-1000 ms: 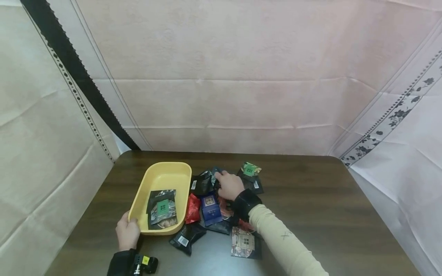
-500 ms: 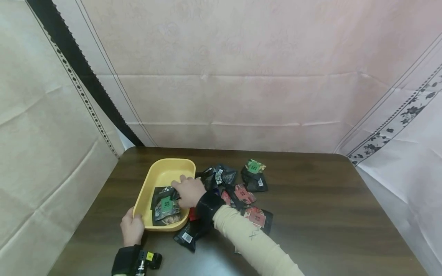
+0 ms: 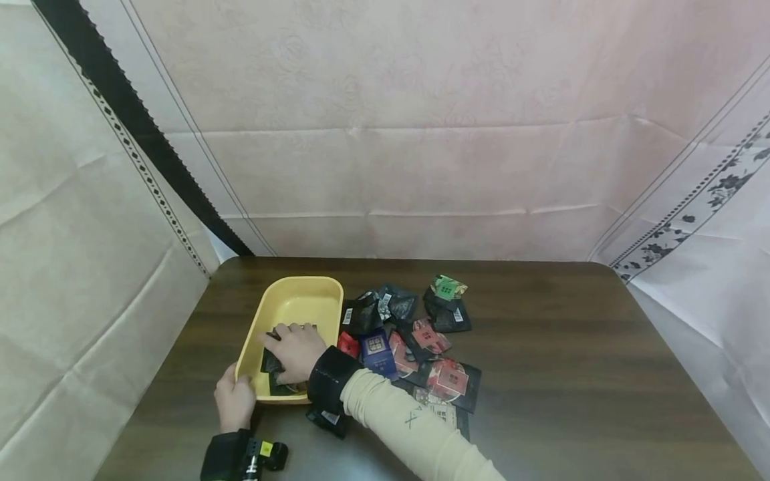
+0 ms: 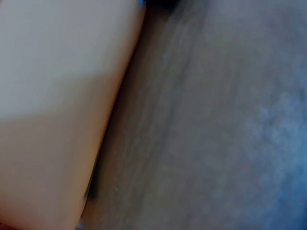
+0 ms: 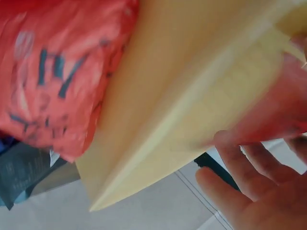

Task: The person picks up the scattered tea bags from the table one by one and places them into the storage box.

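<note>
Right fingers shifted left; black packet lies partly beneath, in tray.

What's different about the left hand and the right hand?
The left hand holds the yellow tray from outside, but the right hand is inside it. The right hand is also farther from the person than the left hand. Both have black wristbands.

Left grip holds tray, right grip inside.
</note>
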{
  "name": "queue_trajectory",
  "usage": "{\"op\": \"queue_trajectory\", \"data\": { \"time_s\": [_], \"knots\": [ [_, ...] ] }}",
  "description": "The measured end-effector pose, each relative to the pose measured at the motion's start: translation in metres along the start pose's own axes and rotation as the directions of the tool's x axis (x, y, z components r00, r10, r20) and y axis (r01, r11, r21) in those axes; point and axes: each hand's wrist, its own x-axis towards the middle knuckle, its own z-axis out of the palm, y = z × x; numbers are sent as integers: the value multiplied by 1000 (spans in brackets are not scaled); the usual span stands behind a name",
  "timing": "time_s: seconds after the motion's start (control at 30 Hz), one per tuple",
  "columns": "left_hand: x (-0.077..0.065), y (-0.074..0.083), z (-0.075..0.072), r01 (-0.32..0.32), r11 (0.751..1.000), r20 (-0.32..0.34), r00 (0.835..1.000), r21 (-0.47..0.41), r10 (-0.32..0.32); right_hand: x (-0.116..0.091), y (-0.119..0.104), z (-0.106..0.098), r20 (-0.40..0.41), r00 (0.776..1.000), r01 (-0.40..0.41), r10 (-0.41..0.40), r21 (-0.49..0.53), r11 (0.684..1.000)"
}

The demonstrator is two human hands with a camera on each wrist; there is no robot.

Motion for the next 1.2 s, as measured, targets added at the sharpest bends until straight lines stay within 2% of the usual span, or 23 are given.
{"op": "queue_trajectory", "data": {
  "time_s": [0.13, 0.23, 0.37, 0.5, 0.73, 1.03, 1.2],
  "knots": [
    [0, 1, 1, -42, 999, 3, 999, -3, 42, -4, 6, 3, -8, 1000, 23, -23, 46, 999],
    [0, 1, 1, -45, 999, -3, 999, -4, 45, -6, 18, 6, -15, 1000, 6, -4, 91, 996],
    [1, 1, 1, -19, 1000, 15, 1000, -16, 19, -14, 46, 6, -5, 997, -80, 81, 139, 987],
    [2, 0, 2, 10, 999, 26, 1000, -31, -9, -29, 88, 11, -23, 985, -167, 174, 182, 969],
    [4, -2, 1, 1, 1000, 3, 1000, -7, -1, -67, 156, 37, -7, 947, -313, 322, 213, 926],
    [4, -6, -5, -8, 999, -24, 1000, 41, 9, -101, 207, 70, -49, 906, -402, 421, 217, 889],
    [2, -6, -3, -27, 997, -22, 999, 66, 29, -114, 236, 84, -26, 857, -496, 514, 228, 838]
  ]
}}
